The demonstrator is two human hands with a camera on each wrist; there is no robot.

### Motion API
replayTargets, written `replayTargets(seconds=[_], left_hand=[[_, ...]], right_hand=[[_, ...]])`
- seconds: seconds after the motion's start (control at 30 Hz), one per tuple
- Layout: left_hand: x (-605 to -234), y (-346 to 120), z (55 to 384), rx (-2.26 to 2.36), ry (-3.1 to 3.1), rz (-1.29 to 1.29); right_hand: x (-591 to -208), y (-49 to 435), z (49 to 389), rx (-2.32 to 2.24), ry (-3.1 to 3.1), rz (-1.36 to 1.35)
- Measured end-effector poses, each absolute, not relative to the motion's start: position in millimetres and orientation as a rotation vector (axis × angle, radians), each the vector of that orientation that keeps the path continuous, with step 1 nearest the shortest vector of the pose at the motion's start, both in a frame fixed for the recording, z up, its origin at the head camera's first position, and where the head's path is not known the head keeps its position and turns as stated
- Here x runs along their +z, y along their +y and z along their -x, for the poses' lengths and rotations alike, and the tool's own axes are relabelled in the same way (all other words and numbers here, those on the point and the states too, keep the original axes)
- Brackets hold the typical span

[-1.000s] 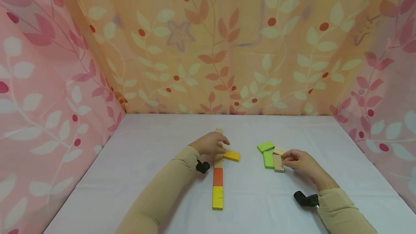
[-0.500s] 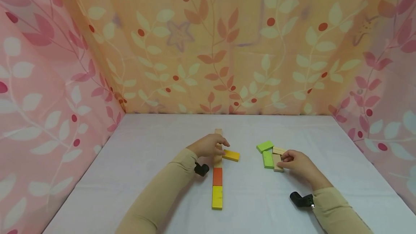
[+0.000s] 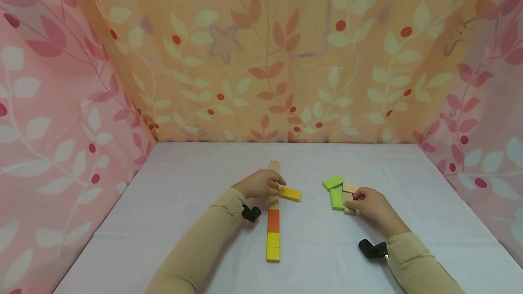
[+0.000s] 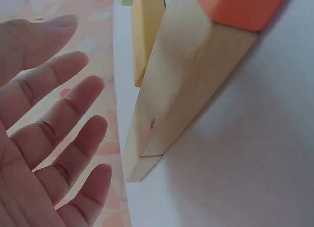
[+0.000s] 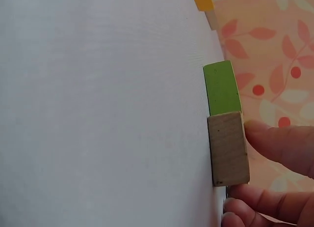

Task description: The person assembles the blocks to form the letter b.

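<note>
Right of the frame's centre, we saw the right hand (image 3: 371, 203) pinching a plain wooden rectangular block (image 5: 229, 149) between thumb and fingers, beside a bright green rectangular block (image 3: 337, 199). At centre, we saw the left hand (image 3: 257, 184), its grip loose, fingers apart and holding nothing, above a straight row of plain, orange and yellow blocks (image 3: 273, 220).

The worktop (image 3: 204, 162) is plain white. The back curtain (image 3: 261, 49) is orange-yellow, printed with cream and rust leaves, red dots and a faint purple star outline; the side curtains (image 3: 53, 112) are pink, with white and deeper pink leaves. Wooden blocks (image 4: 179, 84), pale, faintly grained; tan block (image 5: 229, 151), dark-specked. Orange block (image 3: 273, 220), reddish; yellow block (image 3: 273, 247), bright; amber block (image 3: 290, 194), golden; green blocks (image 3: 337, 199), lime. Sleeves (image 3: 198, 239), plain beige; wrist cameras (image 3: 373, 249), black.
</note>
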State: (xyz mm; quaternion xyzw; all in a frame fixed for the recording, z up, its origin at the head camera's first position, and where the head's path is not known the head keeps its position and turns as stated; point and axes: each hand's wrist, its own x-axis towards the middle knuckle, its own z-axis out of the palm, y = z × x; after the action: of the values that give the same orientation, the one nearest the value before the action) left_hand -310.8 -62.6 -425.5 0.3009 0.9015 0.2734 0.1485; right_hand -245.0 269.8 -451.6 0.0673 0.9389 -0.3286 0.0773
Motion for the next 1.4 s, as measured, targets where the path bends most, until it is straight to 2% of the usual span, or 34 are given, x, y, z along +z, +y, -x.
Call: replayTargets(seconds=[1.4], left_hand=[[-426.9, -67.2, 307.5, 0.855, 2.577, -0.847]], right_hand=[[-438.4, 253.6, 241.4, -0.745, 2.935, -0.029]])
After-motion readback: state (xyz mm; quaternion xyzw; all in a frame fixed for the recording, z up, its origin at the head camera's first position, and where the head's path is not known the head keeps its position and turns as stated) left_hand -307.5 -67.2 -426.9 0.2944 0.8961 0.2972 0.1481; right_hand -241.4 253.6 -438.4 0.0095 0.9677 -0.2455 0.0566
